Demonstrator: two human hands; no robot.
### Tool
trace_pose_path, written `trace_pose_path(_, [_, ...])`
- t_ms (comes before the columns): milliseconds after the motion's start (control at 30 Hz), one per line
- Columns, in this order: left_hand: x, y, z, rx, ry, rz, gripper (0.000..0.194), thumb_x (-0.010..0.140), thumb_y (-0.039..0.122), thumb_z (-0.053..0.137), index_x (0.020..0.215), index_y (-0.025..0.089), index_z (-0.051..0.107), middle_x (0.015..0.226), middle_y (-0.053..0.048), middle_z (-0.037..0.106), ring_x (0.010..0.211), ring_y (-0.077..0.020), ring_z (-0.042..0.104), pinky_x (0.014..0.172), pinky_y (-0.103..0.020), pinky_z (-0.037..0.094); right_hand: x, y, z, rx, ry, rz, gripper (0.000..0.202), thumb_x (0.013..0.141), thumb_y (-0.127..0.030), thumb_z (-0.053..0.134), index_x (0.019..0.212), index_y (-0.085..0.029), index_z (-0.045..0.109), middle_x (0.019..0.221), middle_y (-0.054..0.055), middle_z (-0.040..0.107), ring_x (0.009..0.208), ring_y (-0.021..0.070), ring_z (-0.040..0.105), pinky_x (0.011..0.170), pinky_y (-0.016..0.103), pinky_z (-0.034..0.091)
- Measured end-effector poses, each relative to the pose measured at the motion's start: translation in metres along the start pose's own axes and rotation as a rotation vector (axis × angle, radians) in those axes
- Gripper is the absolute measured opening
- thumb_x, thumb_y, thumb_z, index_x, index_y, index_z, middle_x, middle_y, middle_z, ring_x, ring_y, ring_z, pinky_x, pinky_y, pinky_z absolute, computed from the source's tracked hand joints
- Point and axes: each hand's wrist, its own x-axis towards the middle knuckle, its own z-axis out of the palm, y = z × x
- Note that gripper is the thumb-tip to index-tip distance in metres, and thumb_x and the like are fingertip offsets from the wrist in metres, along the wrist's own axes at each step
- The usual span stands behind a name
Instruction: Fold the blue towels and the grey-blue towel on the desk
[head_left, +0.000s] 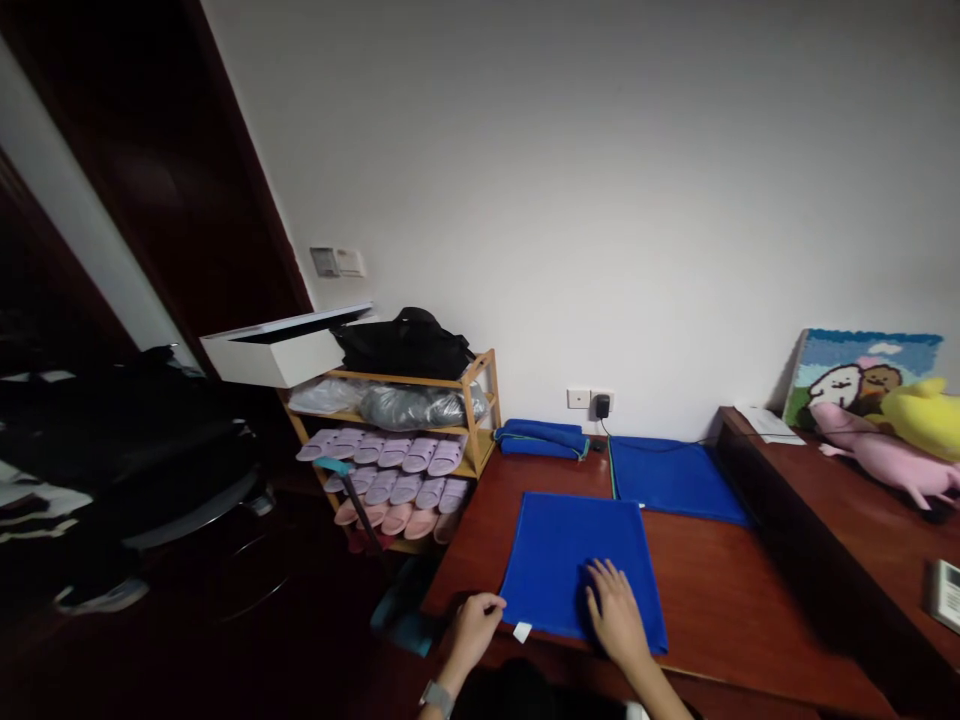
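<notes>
A smooth, bright blue cloth [566, 545] with a white tag lies flat, nearly square, at the wooden table's [720, 580] near edge. The right hand [616, 612] rests open on it; the left hand [478, 625], fingers curled, meets its near-left corner, grip unclear.

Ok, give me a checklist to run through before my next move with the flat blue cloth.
1. Blue fabric cloth spread open on the reddish-brown wooden table: ok.
2. Right hand resting on the cloth, fingers extended: ok.
3. Left hand gripping the near left corner: cannot tell; its fingertips are at that corner.
4. Small white fabric tag tucked out of sight: not ok, it sticks out at the near edge.
5. Black plastic plug adapter away from this cloth: ok, it is at the wall.
</notes>
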Motion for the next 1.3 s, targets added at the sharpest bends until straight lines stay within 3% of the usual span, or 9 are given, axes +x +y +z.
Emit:
trace_pose_path(167, [-0.006, -0.005, 0.008, 0.04, -0.008, -0.002, 0.024, 0.083, 0.031, 0.054, 0.088, 0.025, 0.077, 0.103, -0.002, 0.081, 0.105, -0.0228, 0.073, 0.093, -0.028, 0.051, -0.055, 0.077, 0.01, -0.212, 0.009, 0.103, 0.065, 0.103, -0.05, 0.029, 0.158, -0.016, 0.04, 0.165, 0.008, 0.034, 0.155, 0.0282, 0.026, 0.127, 0.051, 0.024])
trace_pose_path(367, [-0.017, 0.004, 0.005, 0.158, -0.03, -0.016, 0.02, 0.089, 0.026, 0.051, 0.083, 0.026, 0.07, 0.089, 0.002, 0.078, 0.09, -0.0181, 0.073, 0.081, -0.024, 0.047, -0.076, 0.085, 0.009, -0.212, -0.029, 0.075, 0.064, 0.106, -0.052, 0.022, 0.161, -0.019, 0.03, 0.168, 0.003, 0.025, 0.156, 0.0232, 0.022, 0.129, 0.047, 0.021])
trace_pose_path(467, [-0.019, 0.02, -0.003, 0.397, -0.008, 0.018, 0.019, 0.09, 0.025, 0.05, 0.088, 0.027, 0.069, 0.088, 0.0, 0.075, 0.086, -0.0196, 0.071, 0.076, -0.026, 0.046, -0.074, 0.083, 0.008, -0.193, -0.016, 0.075, 0.064, 0.106, -0.053, 0.022, 0.161, -0.02, 0.03, 0.167, 0.003, 0.027, 0.155, 0.0239, 0.022, 0.129, 0.048, 0.02])
trace_pose_path(600, [-0.009, 0.054, 0.003, 0.651, 0.202, 0.257, 0.025, 0.094, 0.024, 0.046, 0.092, 0.026, 0.071, 0.1, -0.006, 0.073, 0.1, -0.0241, 0.066, 0.086, -0.032, 0.047, -0.051, 0.077, 0.0, -0.179, -0.008, 0.093, 0.067, 0.106, -0.053, 0.02, 0.159, -0.014, 0.033, 0.166, 0.006, 0.029, 0.155, 0.0248, 0.024, 0.129, 0.048, 0.02])
trace_pose_path(733, [0.017, 0.074, 0.039, 0.6, 0.146, 0.475, 0.038, 0.101, 0.033, 0.042, 0.126, 0.028, 0.07, 0.136, -0.006, 0.068, 0.127, -0.025, 0.06, 0.108, -0.039, 0.044, -0.021, 0.067, -0.007, -0.171, -0.026, 0.114, 0.071, 0.105, -0.053, 0.022, 0.159, -0.008, 0.031, 0.167, 0.01, 0.025, 0.155, 0.0242, 0.022, 0.129, 0.044, 0.02])
trace_pose_path(867, [0.04, 0.058, 0.073, 0.655, 0.035, 0.48, 0.054, 0.103, 0.049, 0.04, 0.154, 0.035, 0.045, 0.164, -0.002, 0.042, 0.151, -0.0283, 0.037, 0.124, -0.05, 0.029, -0.018, 0.072, 0.005, -0.192, -0.065, 0.149, 0.071, 0.104, -0.053, 0.026, 0.159, -0.009, 0.032, 0.167, 0.009, 0.024, 0.156, 0.0244, 0.021, 0.129, 0.045, 0.02])
trace_pose_path(1000, [0.048, 0.034, 0.083, 0.674, 0.005, 0.479, 0.057, 0.105, 0.056, 0.03, 0.159, 0.04, 0.03, 0.168, 0.001, 0.032, 0.155, -0.0275, 0.029, 0.126, -0.054, 0.024, -0.013, 0.08, 0.014, -0.197, -0.055, 0.185, 0.072, 0.103, -0.056, 0.025, 0.158, -0.011, 0.036, 0.166, 0.009, 0.029, 0.154, 0.0262, 0.026, 0.129, 0.045, 0.022])
trace_pose_path(1167, [0.047, 0.036, 0.081, 0.652, -0.017, 0.472, 0.057, 0.105, 0.055, 0.033, 0.16, 0.04, 0.028, 0.169, 0.001, 0.029, 0.156, -0.0287, 0.027, 0.127, -0.056, 0.022, 0.059, 0.074, -0.009, -0.177, -0.003, 0.166, 0.071, 0.104, -0.049, 0.021, 0.159, -0.005, 0.031, 0.167, 0.013, 0.026, 0.156, 0.0248, 0.02, 0.129, 0.04, 0.016])
trace_pose_path(1300, [0.044, 0.041, 0.077, 0.625, -0.053, 0.449, 0.058, 0.105, 0.056, 0.032, 0.16, 0.04, 0.028, 0.169, 0.001, 0.026, 0.156, -0.0283, 0.025, 0.127, -0.056, 0.021, 0.115, 0.085, -0.018, -0.197, -0.068, 0.218, 0.072, 0.103, -0.047, 0.022, 0.16, -0.003, 0.026, 0.169, 0.014, 0.02, 0.157, 0.0235, 0.015, 0.129, 0.039, 0.013])
